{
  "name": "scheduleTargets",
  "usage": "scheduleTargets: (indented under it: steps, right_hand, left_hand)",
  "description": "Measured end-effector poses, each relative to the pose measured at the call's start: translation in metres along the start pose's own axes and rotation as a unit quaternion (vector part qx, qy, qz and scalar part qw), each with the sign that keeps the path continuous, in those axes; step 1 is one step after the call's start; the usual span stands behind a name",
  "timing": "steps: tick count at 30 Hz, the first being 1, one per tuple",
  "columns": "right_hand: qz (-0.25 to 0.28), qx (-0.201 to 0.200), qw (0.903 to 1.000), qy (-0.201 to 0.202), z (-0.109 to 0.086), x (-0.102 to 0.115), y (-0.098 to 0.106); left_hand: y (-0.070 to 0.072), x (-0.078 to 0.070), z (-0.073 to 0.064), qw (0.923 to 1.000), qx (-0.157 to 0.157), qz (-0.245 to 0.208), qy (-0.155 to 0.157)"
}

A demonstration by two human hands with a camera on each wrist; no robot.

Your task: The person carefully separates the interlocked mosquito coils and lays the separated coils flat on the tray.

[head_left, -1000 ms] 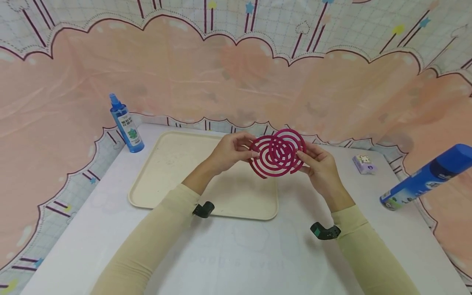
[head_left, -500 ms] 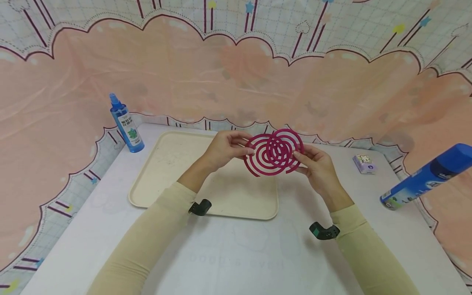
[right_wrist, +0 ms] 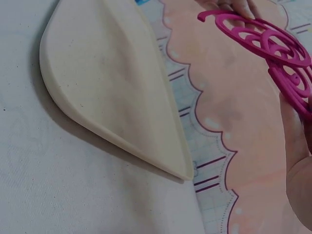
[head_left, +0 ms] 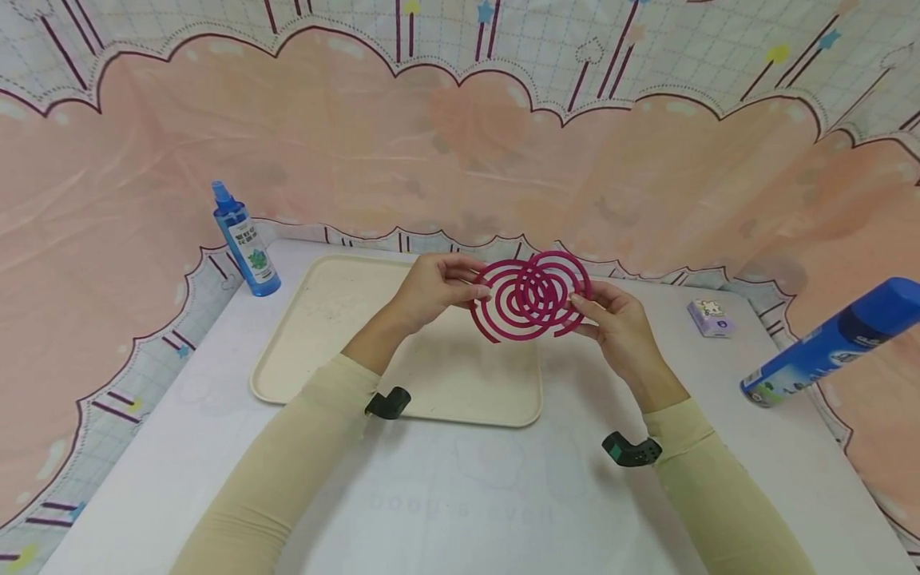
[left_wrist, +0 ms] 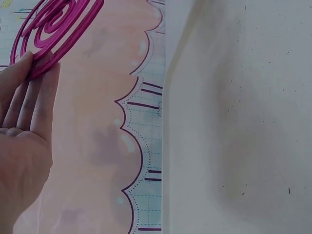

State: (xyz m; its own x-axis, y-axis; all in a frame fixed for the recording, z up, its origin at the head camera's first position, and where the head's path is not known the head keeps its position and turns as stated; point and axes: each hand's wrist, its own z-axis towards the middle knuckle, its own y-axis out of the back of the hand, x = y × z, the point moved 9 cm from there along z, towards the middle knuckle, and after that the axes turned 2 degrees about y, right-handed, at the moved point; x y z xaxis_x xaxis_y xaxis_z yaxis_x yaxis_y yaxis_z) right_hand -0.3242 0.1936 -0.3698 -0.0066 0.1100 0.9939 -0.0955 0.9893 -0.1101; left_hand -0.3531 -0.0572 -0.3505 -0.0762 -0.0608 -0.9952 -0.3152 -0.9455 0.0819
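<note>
Two magenta mosquito coils overlap above the tray's right half, their rings crossing in the middle. My left hand (head_left: 430, 294) pinches the outer edge of the left mosquito coil (head_left: 519, 339) between thumb and fingers. My right hand (head_left: 627, 334) grips the right mosquito coil (head_left: 558, 255) at its right side. In the left wrist view, the thumb and fingers of my left hand (left_wrist: 24, 161) hold a coil's rim (left_wrist: 43, 69). The right wrist view has the coils tilted one against the other; part of my right hand (right_wrist: 298, 187) is cut off. Whether the coils are interlocked, I cannot tell.
A cream tray (head_left: 345, 367) lies on the white table (head_left: 460, 511). At the back left stands a blue spray bottle (head_left: 247, 247). A small purple box (head_left: 710, 319) and a tall blue aerosol can (head_left: 826, 345) are at the right. Patterned cloth (head_left: 323, 160) hangs behind.
My left hand has shifted slightly left, taking its mosquito coil along, so the two coils overlap a little less. The right hand has moved only slightly left.
</note>
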Motion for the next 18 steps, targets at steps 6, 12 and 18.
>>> scheduleTargets:
  steps: [6,12,18]
  right_hand:
    - [-0.017,0.001,0.9998,0.002,0.001,0.002,-0.002]
    - [-0.031,0.005,0.9995,0.005,0.002,0.003,-0.005]
    - [-0.059,0.052,0.9968,-0.011,-0.001,-0.002,-0.013]
  left_hand:
    - [0.004,-0.002,0.001,1.0,0.0,0.005,-0.001]
    - [0.005,-0.003,-0.001,0.9999,-0.004,0.009,-0.005]
    - [-0.008,0.0,-0.003,0.9987,0.038,0.035,-0.006]
